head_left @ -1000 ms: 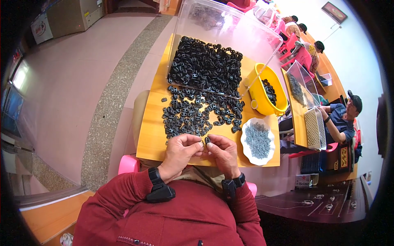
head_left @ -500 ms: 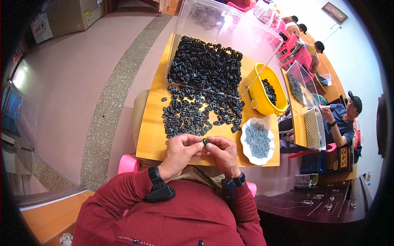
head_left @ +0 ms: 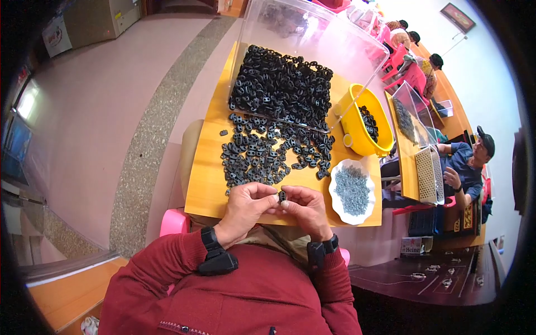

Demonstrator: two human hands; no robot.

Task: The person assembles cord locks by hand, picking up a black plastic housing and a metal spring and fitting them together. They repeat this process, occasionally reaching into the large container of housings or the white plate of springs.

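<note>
Between the fingertips of my left hand and my right hand, a small black plastic cord lock is pinched over the near edge of the table. Both hands are closed, thumbs and forefingers meeting around it. Just beyond my fingers lies a loose spread of black two-hole cord locks. Behind them, a clear plastic bin lies with its open side toward me, a heap of the same pieces in it. Right of my right hand, a white scalloped dish holds many tiny grey metallic pieces, too small to make out singly.
A yellow tub with black pieces stands at the table's right edge. A stray piece lies apart on the left of the wooden table. At another table on the right sits a co-worker beside a perforated basket.
My right hand has shifted slightly to the right, and the cord lock is turned a little between my fingers. On the right, the co-worker's hand has lowered.
</note>
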